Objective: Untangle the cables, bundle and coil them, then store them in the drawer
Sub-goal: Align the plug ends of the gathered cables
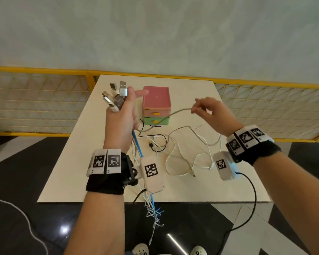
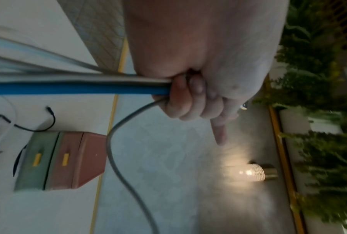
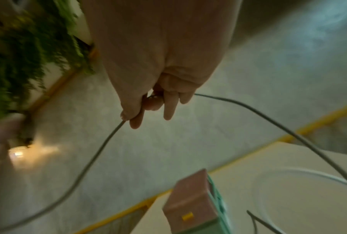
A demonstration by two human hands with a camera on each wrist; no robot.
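**Several plug ends gathered, one grey lead drawn out**

Several plug ends (image 1: 116, 96) clamped in left hand (image 1: 122, 116), fingers curled tight round cables, forefinger pointing free. Blue cable (image 2: 76, 89) and white leads hung from that fist past near desk (image 1: 63, 162) edge toward floor. Right hand (image 1: 208, 111) pinched grey cable (image 1: 166, 117) between thumb and fingertips, other fingers loosely spread, cable arching across from left fist.

Judged mid-untangling: grey lead being pulled clear. Next move likely called for running right hand along to free end, without dragging loops.

Loose white and black cables (image 1: 180, 151) sprawled mid-desk, crossing one another: snag risk. Pink-and-green drawer unit (image 1: 156, 105) stood at far side, both drawers closed, needing opening before storing.
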